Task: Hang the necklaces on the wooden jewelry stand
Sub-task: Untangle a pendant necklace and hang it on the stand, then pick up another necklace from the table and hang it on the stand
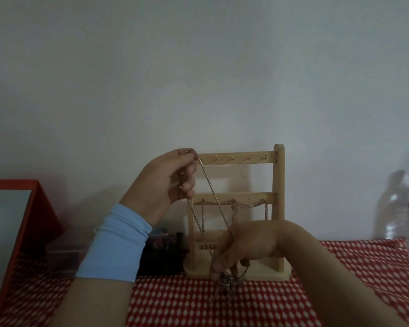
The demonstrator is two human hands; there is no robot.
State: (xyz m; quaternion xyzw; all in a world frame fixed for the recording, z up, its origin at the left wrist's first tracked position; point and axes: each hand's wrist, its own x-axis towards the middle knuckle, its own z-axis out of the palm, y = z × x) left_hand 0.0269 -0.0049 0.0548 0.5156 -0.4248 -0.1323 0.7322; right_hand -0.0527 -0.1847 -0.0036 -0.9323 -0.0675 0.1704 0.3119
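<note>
Here, from the head view, the left hand (168,182) pinches the silver necklace (214,204) up beside the wooden jewelry stand's (279,208) top bar, while the right hand (241,249) grips its pendant end low before the base; other chains (246,205) drape the middle bar.

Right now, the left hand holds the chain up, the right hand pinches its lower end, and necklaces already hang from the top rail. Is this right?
Not the top rail: the head view shows its hooks bare. The necklaces hang from the middle rail. The rest holds.
</note>
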